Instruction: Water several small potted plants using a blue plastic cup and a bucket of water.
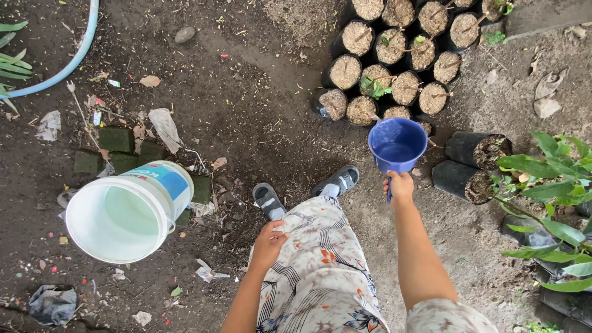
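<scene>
While the person stood on bare dark soil in a patterned skirt [324,265] and grey sandals [269,200], the left hand [269,242] rested against the cloth at the thigh, fingers curled loosely and holding nothing. The right hand [400,187] was stretched forward, closed around the handle of a blue plastic scoop [397,147] that held some water. That scoop hung just above the ground between the person's feet and the nearest potting bags, its mouth facing up.

To the left, a white bucket [126,213] with a blue label stood on mossy paving blocks [117,140], water showing inside it. To the right, two black bags [473,165] lay tipped on their sides beside a leafy green plant [555,185].

Farther ahead, a cluster of black seedling bags [394,61] filled with pale soil stood upright, packed close together, a few holding small green sprouts. At the far left, a light blue hose [74,58] curved across the dirt, among scattered dry leaves and scraps of litter.
</scene>
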